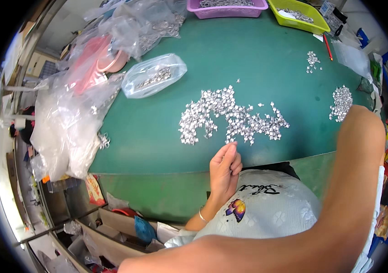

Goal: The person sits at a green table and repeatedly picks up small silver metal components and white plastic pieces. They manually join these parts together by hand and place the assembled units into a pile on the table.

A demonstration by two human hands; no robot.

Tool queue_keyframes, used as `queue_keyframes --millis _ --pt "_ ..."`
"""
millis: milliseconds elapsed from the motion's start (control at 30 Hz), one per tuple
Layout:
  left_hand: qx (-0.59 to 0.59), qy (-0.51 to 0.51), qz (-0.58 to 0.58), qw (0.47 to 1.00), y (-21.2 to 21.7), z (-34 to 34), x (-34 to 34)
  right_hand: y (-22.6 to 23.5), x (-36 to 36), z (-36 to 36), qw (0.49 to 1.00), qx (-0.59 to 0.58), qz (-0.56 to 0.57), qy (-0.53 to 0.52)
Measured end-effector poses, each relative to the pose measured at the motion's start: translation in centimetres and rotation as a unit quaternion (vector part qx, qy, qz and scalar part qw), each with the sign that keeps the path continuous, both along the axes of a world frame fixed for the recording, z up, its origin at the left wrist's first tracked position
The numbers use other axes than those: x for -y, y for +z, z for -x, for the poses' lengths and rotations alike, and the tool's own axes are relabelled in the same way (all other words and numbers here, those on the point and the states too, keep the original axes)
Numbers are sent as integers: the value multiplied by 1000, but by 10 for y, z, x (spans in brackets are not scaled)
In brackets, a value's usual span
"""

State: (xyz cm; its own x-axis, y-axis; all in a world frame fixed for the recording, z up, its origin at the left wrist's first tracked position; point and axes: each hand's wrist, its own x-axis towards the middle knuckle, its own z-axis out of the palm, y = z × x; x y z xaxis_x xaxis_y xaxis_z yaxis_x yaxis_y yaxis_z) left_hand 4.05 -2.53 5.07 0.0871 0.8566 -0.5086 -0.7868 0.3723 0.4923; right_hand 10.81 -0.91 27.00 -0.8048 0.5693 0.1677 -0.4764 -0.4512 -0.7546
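Observation:
My left hand [225, 170], with a bracelet at its wrist, is raised at the table's near edge. Its thumb and fingers are pressed together in a pinch, and whatever they hold is too small to make out. Just beyond the fingertips lies a loose, spread heap of small silver metal pieces [210, 107], roundish with short stems. My right arm [335, 214] is bent close across the lower right of the view, its elbow over the right side of the table. The right hand is out of the picture.
The green table [148, 132] bears smaller piles of metal pieces [341, 103] at right. A clear bag-lined tray [155, 75] and plastic bags [68, 132] stand left. Purple [228, 12] and yellow-green [301, 22] baskets are at the back, a red pen [328, 48] nearby. An open drawer [107, 232] sits below.

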Motion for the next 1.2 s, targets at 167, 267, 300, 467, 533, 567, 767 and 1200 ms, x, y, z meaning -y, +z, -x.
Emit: queue_keyframes --millis 167,267,300,467,533,567,767,1200 --pt "22 -12 -18 1000 5 -15 16 9 32 -11 997 -12 5 75" --pt "17 13 -20 1000 6 -10 22 22 46 -18 985 -32 37 166" --pt "40 20 -6 999 4 -11 18 21 48 -20 981 -31 45 185" --pt "100 93 -8 991 -1 3 2 -24 75 -27 993 -48 -62 84" --pt "140 123 24 982 0 21 -15 -46 71 -35 989 9 -124 85" --pt "160 144 45 976 -2 34 -27 -55 67 -38 984 34 -150 91" --pt "101 252 -48 961 22 97 -169 -69 2 -91 948 231 -94 196" --pt "28 328 -34 944 -4 117 -247 -119 -43 -137 973 185 136 17"
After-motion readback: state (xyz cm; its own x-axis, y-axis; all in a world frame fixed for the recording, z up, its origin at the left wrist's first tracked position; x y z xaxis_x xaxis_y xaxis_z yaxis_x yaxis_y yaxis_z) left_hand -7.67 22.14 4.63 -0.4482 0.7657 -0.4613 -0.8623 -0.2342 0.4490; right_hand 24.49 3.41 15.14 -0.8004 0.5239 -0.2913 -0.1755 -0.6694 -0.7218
